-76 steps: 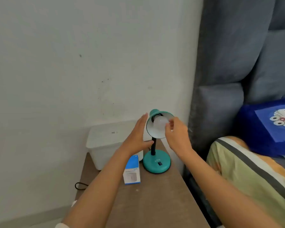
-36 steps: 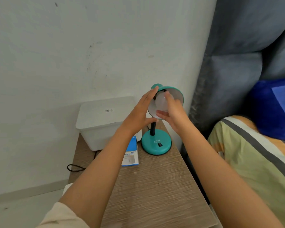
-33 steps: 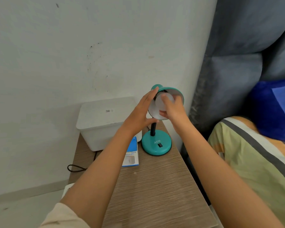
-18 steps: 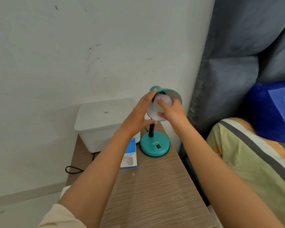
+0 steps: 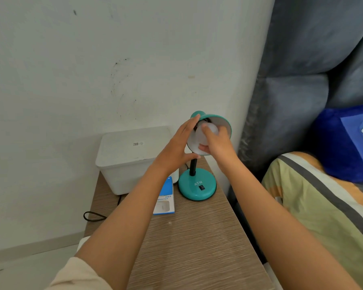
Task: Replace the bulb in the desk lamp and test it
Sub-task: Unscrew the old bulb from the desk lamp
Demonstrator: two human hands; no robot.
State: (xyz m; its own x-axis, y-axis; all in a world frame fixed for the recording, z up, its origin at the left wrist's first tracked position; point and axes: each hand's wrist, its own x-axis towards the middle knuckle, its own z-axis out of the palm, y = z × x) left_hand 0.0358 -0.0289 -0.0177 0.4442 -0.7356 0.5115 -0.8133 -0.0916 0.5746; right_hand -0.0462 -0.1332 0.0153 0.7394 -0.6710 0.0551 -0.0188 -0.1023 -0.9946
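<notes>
Bulb (image 5: 208, 136): white, frosted, sitting inside the lamp shade (image 5: 222, 125), up at the socket end. Right hand (image 5: 217, 146) has its grip closed around the bulb: finger over the top, thumb under it. Can't tell how far the bulb is threaded in; the socket is hidden behind the hand and the shade.

Left hand (image 5: 177, 148) is flat and wide against the outside of the shade on its left, fingertips reaching the teal cap at the top, thumb tucked beneath near the black neck (image 5: 193, 167). It braces the shade rather than wrapping it.

Desk lamp: teal, shade tilted toward the camera, white inside. Round teal base (image 5: 197, 185) stands near the far right corner of the wood-grain surface (image 5: 197, 248), with a black rocker switch (image 5: 201, 187) on its front below the lettering. Lamp is unlit.

Blue-and-white box (image 5: 165, 200) lies flat just left of the base, partly under the left forearm. White lidded bin (image 5: 130, 158) takes up the far left corner against the wall. Black cable (image 5: 93, 216) loops off the left edge.

Right of the surface: grey padded headboard (image 5: 291, 101), blue cartoon pillow (image 5: 348, 141), striped bedding (image 5: 323, 206).
</notes>
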